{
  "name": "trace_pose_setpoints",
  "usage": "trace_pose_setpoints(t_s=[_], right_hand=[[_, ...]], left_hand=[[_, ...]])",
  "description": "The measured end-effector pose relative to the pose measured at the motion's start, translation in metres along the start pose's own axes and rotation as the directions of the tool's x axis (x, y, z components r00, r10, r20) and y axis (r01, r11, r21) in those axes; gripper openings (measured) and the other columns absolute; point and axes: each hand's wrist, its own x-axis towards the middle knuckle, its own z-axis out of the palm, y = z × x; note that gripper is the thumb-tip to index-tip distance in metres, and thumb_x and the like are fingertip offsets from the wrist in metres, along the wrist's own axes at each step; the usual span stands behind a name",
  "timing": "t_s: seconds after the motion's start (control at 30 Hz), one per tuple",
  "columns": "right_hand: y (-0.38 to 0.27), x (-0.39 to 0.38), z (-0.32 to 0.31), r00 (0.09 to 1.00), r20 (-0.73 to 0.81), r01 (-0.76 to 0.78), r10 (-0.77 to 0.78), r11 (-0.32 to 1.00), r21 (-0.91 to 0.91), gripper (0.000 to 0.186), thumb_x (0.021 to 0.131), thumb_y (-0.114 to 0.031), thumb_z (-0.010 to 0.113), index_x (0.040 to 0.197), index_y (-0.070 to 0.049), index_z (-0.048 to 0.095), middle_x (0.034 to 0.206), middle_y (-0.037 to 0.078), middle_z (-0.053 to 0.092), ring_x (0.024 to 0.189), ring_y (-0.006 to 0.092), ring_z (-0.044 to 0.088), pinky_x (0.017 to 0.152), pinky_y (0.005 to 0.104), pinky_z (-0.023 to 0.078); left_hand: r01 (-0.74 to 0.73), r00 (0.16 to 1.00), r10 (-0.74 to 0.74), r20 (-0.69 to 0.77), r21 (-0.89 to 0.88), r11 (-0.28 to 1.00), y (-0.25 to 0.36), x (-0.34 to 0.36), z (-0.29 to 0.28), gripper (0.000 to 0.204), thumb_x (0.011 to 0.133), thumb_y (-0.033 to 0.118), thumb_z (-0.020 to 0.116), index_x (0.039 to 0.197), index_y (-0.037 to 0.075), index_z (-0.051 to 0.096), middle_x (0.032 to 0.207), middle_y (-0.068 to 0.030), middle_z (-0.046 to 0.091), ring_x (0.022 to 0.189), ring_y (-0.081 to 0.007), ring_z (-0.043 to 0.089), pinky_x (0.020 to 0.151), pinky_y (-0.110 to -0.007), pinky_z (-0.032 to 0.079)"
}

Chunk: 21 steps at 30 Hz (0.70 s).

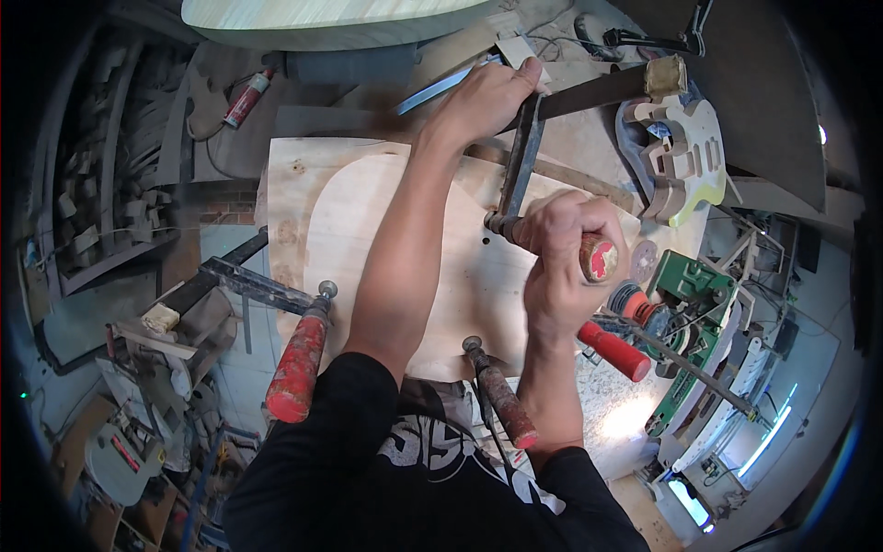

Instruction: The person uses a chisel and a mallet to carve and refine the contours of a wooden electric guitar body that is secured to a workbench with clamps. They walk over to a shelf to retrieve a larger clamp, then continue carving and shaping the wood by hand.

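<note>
My right hand (561, 267) is wrapped round the worn wooden handle of a bar clamp (522, 161); the handle's red-patched end shows past my fingers. My left hand (483, 99) is closed on the same clamp near its dark bar, thumb up; the fingers beneath are hidden. The clamp's screw tip meets or nearly meets a pale wooden panel (290, 207), on which a lighter piece with a curved outline (336, 221) shows. A red-handled clamp (299, 363) stands at the panel's left edge, and another worn-handled clamp (501, 391) at its near edge.
A cut-out guitar body (685, 161) lies to the right. Beyond my right hand are another red clamp handle (616, 351), an orange sander (639, 304) and a green machine (685, 285). A red spray can (248, 98) lies far left; a large pale wooden body (331, 23) overhangs the far side.
</note>
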Motion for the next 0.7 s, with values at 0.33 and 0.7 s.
trace_pose_setpoints(t_s=[0.33, 0.7], right_hand=[[0.008, 0.035, -0.032, 0.73, 0.683, -0.254, 0.007, 0.931, 0.262, 0.046, 0.076, -0.037, 0.079, 0.065, 0.0, 0.054, 0.066, 0.009, 0.059, 0.057, 0.015, 0.054, 0.053, 0.0274, 0.039], [-0.004, 0.013, -0.024, 0.969, 0.243, -0.073, 0.044, 0.991, 0.109, 0.038, 0.084, -0.031, 0.077, 0.076, 0.001, 0.057, 0.08, 0.014, 0.063, 0.074, 0.018, 0.058, 0.068, 0.0277, 0.045]], left_hand=[[0.057, 0.998, -0.057, 0.035, 0.002, 0.998, -0.006, 0.002, -0.003, 0.079, 0.1, 0.07, 0.034, 0.111, 0.003, 0.076, 0.098, -0.0159, 0.072, 0.087, -0.0238, 0.061, 0.083, -0.038, 0.049], [0.116, 0.991, -0.116, 0.065, 0.016, 0.993, 0.003, -0.001, -0.001, 0.078, 0.1, 0.07, 0.036, 0.113, 0.004, 0.075, 0.1, -0.0161, 0.072, 0.091, -0.0229, 0.061, 0.085, -0.038, 0.049]])
